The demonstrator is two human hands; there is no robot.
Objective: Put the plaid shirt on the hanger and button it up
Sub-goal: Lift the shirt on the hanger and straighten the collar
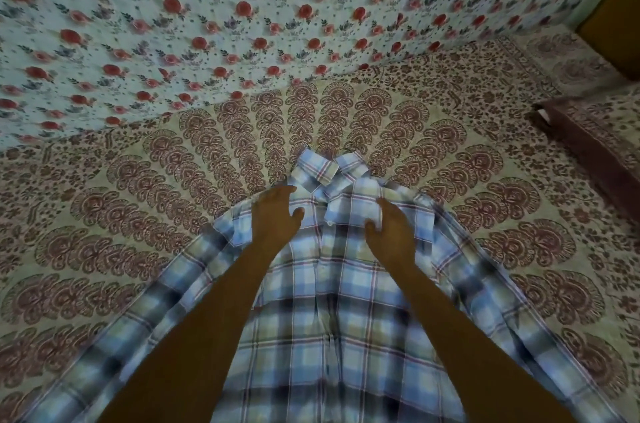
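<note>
Left hand fingers: straight, spread, pressing flat on the shirt near its shoulder. Right hand fingers: curled, thumb pinching a fold of the front panel just beside a button. Shirt lies front-up on the bedspread, collar farthest from the person. Hanger: cannot make it out. Risk: a tug on the fold skews the front edges, so button meets the wrong hole, or drags a shoulder sideways.
</note>
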